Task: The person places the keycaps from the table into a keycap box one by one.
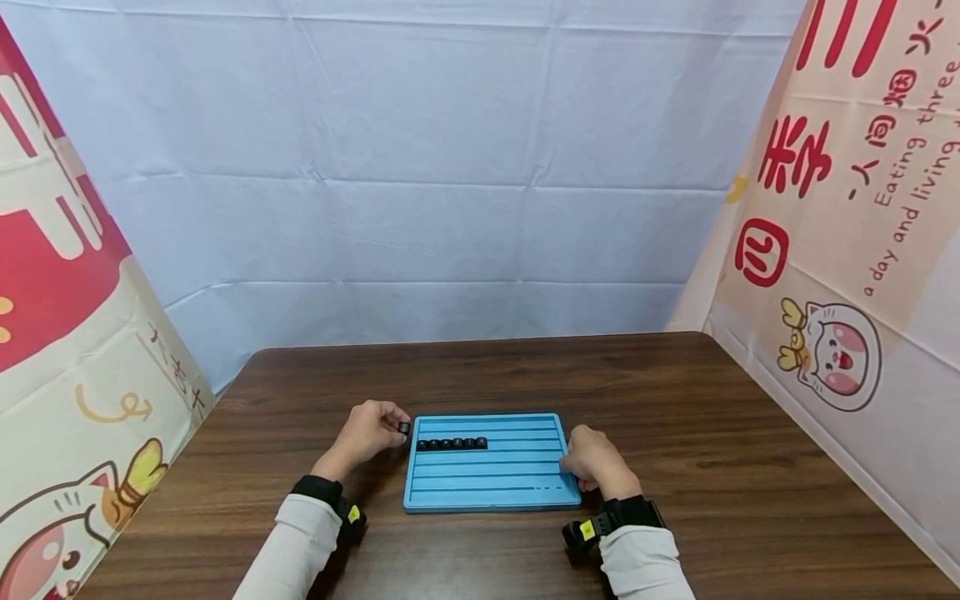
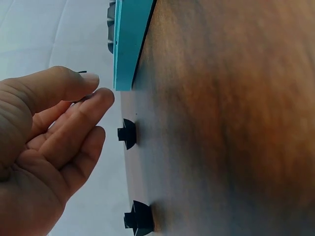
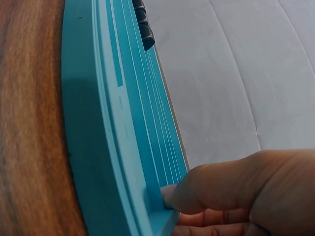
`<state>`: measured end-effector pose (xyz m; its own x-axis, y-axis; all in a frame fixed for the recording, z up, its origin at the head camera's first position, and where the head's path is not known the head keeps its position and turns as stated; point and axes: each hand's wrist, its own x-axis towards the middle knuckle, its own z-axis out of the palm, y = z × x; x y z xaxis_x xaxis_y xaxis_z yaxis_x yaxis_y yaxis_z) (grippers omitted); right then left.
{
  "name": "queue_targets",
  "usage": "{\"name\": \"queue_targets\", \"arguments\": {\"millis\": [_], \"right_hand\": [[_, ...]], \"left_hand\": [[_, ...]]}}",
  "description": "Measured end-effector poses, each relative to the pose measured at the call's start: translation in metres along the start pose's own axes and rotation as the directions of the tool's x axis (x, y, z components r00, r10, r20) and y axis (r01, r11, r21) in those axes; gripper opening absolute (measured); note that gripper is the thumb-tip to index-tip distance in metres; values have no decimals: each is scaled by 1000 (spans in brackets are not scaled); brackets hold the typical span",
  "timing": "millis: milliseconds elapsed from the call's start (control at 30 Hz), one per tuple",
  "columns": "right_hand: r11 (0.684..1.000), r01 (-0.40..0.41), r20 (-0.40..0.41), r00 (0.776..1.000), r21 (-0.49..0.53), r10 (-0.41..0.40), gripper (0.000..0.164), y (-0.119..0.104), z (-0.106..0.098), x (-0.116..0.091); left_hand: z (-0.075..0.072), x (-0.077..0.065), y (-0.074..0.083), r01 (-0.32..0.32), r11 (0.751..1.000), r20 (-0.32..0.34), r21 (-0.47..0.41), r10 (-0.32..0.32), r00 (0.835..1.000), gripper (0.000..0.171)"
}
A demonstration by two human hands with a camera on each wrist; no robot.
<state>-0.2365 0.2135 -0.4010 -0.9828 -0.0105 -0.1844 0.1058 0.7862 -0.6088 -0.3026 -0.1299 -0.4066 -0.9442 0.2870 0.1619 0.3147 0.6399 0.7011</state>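
A light-blue ridged tray lies on the table, with a short row of black keycaps standing in one of its upper slots at the left. Just beyond the tray's left edge, my left hand pinches a single small black keycap between thumb and fingertips. In the left wrist view the fingers of that hand mostly hide the piece. My right hand grips the tray's right edge, its thumb over the rim and its other fingers curled on the outer side.
The tray rests on a dark wood-grain table. Pale cloth hangs behind it, and printed cloths hang at both sides. Two small black objects show near the table edge in the left wrist view.
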Motion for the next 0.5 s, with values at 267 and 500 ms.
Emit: {"name": "queue_targets", "arguments": {"millis": [267,500], "right_hand": [[1000,-3,2,1000,-7,3,44,-1,-1,-1],[1000,-7,7,1000,-3,7,45,-1,-1,-1]], "left_hand": [[2,1,1,14,1000,4,-4,-14,1000,20],[1,1,2,13,1000,3,8,-13,1000,21]]}}
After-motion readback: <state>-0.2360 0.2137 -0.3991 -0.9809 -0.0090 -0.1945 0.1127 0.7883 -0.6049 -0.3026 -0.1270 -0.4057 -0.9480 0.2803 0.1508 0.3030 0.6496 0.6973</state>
